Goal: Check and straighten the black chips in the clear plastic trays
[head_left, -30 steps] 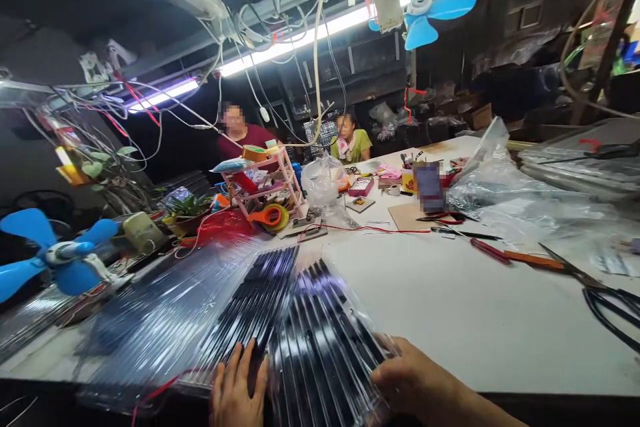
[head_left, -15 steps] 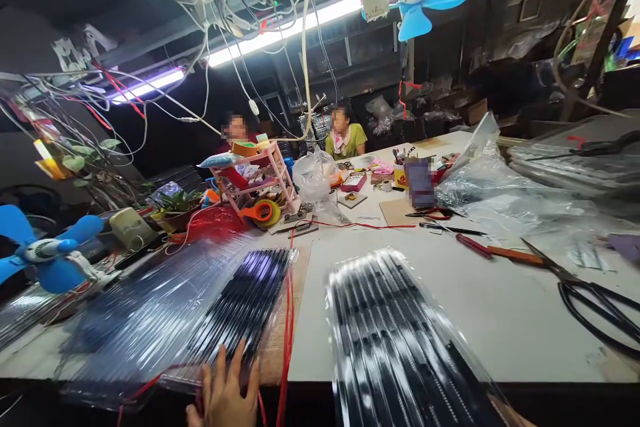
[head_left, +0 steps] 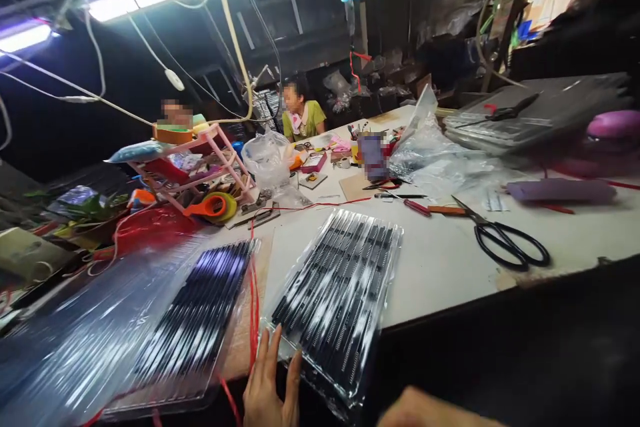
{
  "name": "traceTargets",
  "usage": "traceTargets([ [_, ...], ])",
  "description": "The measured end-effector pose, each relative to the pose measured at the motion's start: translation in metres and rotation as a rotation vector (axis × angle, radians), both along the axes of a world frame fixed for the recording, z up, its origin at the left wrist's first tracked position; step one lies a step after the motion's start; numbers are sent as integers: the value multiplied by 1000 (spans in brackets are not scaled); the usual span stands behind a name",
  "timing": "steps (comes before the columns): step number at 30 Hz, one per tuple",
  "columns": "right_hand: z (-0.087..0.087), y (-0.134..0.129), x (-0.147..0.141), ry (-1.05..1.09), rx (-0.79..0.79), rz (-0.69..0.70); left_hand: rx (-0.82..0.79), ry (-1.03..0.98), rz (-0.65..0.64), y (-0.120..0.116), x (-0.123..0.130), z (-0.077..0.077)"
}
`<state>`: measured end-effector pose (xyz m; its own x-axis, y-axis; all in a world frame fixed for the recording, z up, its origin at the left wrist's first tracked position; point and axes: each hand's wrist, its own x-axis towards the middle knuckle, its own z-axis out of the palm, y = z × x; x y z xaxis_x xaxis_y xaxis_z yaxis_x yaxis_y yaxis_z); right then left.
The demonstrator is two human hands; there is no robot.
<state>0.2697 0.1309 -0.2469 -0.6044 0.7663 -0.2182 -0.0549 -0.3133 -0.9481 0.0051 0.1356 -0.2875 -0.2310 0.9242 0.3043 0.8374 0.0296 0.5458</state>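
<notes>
A clear plastic tray (head_left: 335,280) filled with rows of black comb-like strips lies slanted on the white table, its near end sticking out past the front edge. My left hand (head_left: 273,380) is at its near left corner, fingers spread and fingertips against the rim. Low in the view, to the right of the tray's near end, my right hand (head_left: 417,408) is blurred and partly cut off; its fingers cannot be made out. On the left lies a second clear tray (head_left: 197,310) of similar black strips, beside a stack of clear plastic sheets (head_left: 95,327).
Red string (head_left: 254,307) runs between the two trays. Large black-handled scissors (head_left: 510,240) lie on the right, near a purple case (head_left: 563,191). A pink rack (head_left: 225,153) with tape stands behind. Two people sit across the table, one in a green top (head_left: 315,119).
The filled tray has turned and now slants the other way, lying on the table edge. My left hand has moved from the left tray to this one. The view has swung right.
</notes>
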Motion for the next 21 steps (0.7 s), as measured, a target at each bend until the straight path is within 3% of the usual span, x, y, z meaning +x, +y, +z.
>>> traceTargets([
  [2, 5, 19, 16, -24, 62, -51, -19, -20, 52, -5, 9, -1],
  [4, 7, 52, 33, -124, 294, -191, -26, -21, 74, -5, 17, -1],
  [7, 5, 115, 51, -511, 674, -454, -47, -37, 84, 2, 20, -3],
  [9, 1, 150, 57, -810, 833, -497, -67, -76, 58, 10, 14, -4],
  [11, -3, 171, 58, -959, 898, -477, -108, -132, -16, 20, 4, -2],
  [14, -5, 172, 59, -968, 934, -448, -128, -222, -123, 39, -9, 7],
  [18, -8, 136, 72, -994, 1020, -517, -75, -285, -212, 78, -16, 24],
  [21, -14, 107, 87, -993, 939, -538, -92, -313, -247, 113, -17, 34],
])
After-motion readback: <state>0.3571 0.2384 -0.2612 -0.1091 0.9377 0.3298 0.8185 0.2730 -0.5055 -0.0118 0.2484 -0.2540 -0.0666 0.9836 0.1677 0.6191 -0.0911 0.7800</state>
